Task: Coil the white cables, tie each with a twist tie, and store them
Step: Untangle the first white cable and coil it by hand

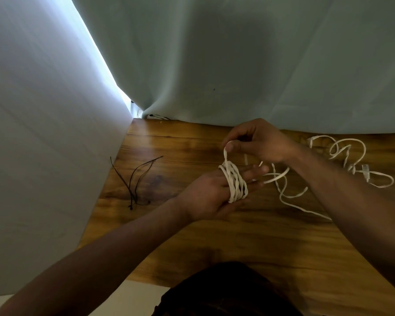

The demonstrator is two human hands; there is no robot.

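Observation:
A white cable coil (235, 182) is wound in several turns around the straight fingers of my left hand (209, 195), which lies flat, palm up, above the wooden table (214, 238). My right hand (258, 140) hovers just above the coil and pinches the cable strand (226, 156) between thumb and fingers. The loose remainder of the cable (290, 195) trails to the right under my right forearm. More tangled white cable (349, 156) with a connector lies on the table at the far right. Several dark twist ties (135, 181) lie on the table to the left.
A pale curtain (237, 65) hangs along the table's back edge, and a white wall (43, 133) borders its left side. Another bit of white cable (156, 116) shows under the curtain hem. My dark clothing (226, 293) is at the near edge.

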